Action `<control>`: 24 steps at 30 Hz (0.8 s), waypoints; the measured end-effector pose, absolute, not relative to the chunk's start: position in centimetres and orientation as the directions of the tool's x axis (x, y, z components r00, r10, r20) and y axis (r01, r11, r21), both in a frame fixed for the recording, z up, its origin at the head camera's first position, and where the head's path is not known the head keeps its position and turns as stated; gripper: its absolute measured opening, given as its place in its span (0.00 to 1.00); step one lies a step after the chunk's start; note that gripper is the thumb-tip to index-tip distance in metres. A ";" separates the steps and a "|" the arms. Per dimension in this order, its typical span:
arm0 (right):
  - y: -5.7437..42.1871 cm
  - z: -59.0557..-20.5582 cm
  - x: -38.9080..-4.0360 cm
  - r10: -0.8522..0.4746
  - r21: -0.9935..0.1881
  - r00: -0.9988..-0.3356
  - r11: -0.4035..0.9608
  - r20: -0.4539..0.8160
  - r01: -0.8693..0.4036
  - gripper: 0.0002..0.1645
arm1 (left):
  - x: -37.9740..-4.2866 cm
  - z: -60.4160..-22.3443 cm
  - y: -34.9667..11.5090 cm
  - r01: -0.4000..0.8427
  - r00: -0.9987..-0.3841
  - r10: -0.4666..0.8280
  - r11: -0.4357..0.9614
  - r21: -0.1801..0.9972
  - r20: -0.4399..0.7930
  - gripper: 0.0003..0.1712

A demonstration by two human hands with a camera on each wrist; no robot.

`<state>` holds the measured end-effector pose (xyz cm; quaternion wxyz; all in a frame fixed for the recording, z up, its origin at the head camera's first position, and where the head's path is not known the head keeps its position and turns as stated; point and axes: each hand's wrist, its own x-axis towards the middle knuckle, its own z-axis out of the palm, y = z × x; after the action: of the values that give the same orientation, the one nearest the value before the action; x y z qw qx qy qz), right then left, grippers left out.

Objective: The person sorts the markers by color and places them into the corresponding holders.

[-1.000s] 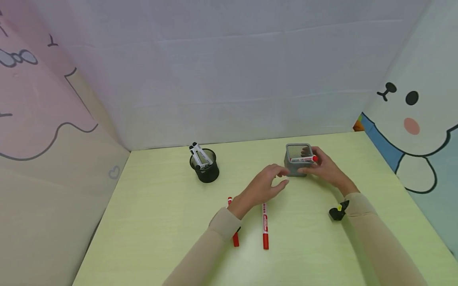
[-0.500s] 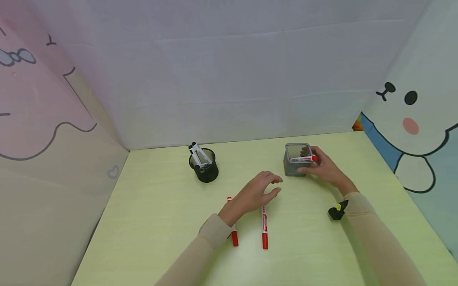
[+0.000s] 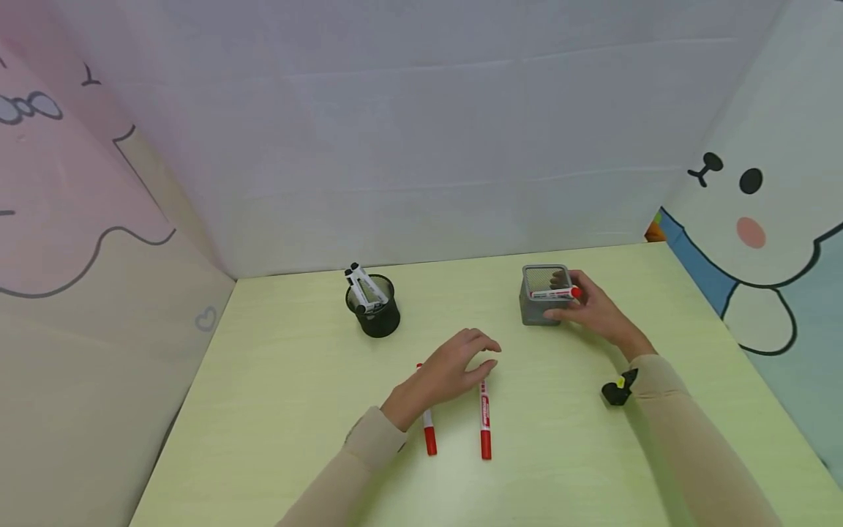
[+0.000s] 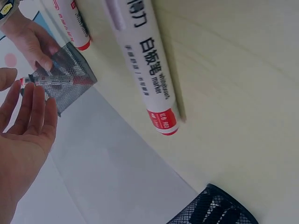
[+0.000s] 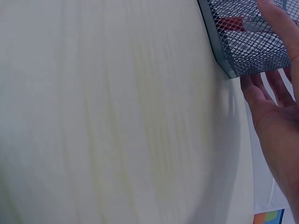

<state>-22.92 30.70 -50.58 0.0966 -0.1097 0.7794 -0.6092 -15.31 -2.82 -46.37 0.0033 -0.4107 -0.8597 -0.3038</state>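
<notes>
Gripping a square grey mesh holder [image 3: 532, 311], upright on the right-hand half of the table [image 3: 276, 410] toward its far edge, with the right hand [image 3: 596, 311]. Clamped round the holder from the right, with the thumb on the near wall and the fingers behind. Can see at least one white marker [image 3: 549, 294] slanting inside the holder, with a red end poking out over the rim beside the right hand. Can make out red and white through the mesh in the right wrist view too.

Holding out the left hand [image 3: 451, 369] above the table, to the left of the holder and well apart from it, with thumb and fingertips apart and fingers loosely bent. Can see a left marker [image 3: 429, 433] below, partly hidden by the left wrist, and a right marker [image 3: 485, 417], with its far end near the left thumb. Lying roughly parallel, with red caps toward the person. Can read "whiteboard marker" on one barrel in the left wrist view.

Farther left, can see a round black mesh cup [image 3: 384, 322] bearing black-ended markers [image 3: 369, 284], tilted against the rim.

Wearing beige sleeves [image 3: 678, 424], with a black device [image 3: 617, 393] at the right wrist. Facing a pale cloth [image 3: 395, 146], between a pink-and-cream printed panel [image 3: 59, 168] and a cartoon animal panel [image 3: 784, 197].
</notes>
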 end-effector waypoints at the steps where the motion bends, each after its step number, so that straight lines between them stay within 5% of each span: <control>1: 30.7 -50.6 -22.9 -0.291 -0.973 -0.957 0.227 -0.015 -0.054 0.47 | -15.2 -46.5 -3.1 0.707 -0.664 0.704 0.480 0.519 0.253 0.13; 24: 30.8 -50.9 -23.0 -0.300 -0.975 -0.954 0.213 -0.010 -0.056 0.47 | -13.2 -47.5 -6.8 0.673 -0.683 0.711 0.525 0.521 0.166 0.12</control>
<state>-22.96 30.84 -50.86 0.0988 -0.1154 0.7725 -0.6165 -13.15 -6.80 -47.52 -0.0335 -0.3964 -0.8726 -0.2834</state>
